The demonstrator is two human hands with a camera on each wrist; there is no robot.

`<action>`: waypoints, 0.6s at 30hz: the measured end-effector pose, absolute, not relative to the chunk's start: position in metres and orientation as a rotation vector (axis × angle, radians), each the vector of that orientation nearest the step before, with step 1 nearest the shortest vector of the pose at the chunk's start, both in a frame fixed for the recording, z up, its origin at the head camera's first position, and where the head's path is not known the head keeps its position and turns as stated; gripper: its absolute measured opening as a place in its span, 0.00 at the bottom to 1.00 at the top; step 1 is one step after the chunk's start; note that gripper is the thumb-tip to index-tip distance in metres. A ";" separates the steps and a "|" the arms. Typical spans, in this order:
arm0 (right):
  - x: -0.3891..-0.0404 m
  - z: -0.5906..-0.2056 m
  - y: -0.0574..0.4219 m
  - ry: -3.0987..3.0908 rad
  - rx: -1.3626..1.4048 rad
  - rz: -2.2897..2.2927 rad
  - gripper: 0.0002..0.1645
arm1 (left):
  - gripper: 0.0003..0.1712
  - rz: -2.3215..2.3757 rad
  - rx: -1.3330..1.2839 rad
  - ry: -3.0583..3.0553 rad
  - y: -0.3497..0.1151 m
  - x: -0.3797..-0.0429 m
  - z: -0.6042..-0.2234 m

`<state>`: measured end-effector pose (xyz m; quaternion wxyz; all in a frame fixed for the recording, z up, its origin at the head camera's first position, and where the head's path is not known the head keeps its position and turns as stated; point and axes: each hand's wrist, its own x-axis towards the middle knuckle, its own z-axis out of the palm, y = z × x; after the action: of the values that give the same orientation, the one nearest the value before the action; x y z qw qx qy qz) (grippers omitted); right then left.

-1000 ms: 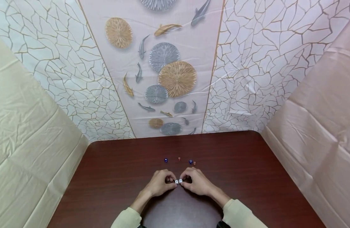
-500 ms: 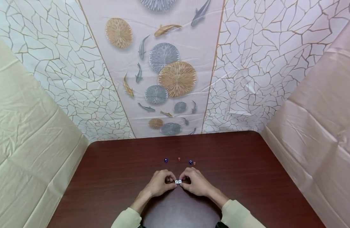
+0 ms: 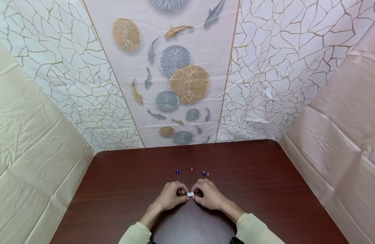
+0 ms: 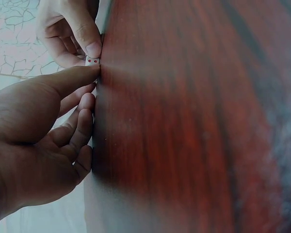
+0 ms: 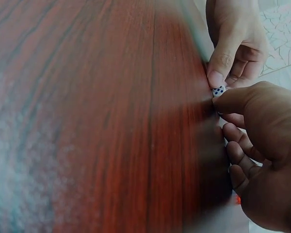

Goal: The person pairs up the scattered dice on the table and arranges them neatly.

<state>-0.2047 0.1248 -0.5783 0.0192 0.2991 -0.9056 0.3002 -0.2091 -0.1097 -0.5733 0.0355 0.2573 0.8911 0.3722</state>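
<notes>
Two small white dice meet side by side between my hands, low in the middle of the head view. My left hand (image 3: 172, 195) pinches the left white die (image 3: 189, 194) with thumb and forefinger. From the other side my right hand (image 3: 209, 195) pinches the right white die (image 3: 192, 194). Red dots show on a white die (image 4: 92, 61) between the thumbs in the left wrist view. In the right wrist view, a die face (image 5: 218, 91) carries dark blue dots. The fingers hide parts of both dice; whether anything lies beneath them I cannot tell.
Beyond the hands on the dark red-brown table (image 3: 120, 189) lie a blue die (image 3: 177, 171), a red die (image 3: 192, 169), and a second blue die (image 3: 204, 173) close beside another red die (image 3: 208, 174). Patterned cloth (image 3: 254, 84) hangs behind the table's far edge.
The right hand has shifted slightly left with its white die, closing the small gap to the other white die. The left hand has stayed almost still.
</notes>
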 end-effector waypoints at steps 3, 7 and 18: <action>-0.204 -0.578 0.125 -2.822 0.924 0.921 0.07 | 0.07 1.145 0.792 2.737 -0.110 -0.209 -0.574; -0.204 -0.578 0.124 -2.833 0.914 0.915 0.07 | 0.07 1.154 0.801 2.736 -0.109 -0.209 -0.573; -0.203 -0.578 0.125 -2.854 0.908 0.917 0.08 | 0.08 1.128 0.820 2.757 -0.108 -0.208 -0.574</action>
<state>-0.2031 0.1246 -0.5779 0.0047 0.2900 -0.9112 0.2927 -0.2078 -0.1084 -0.5736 0.0259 0.2654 0.8920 0.3651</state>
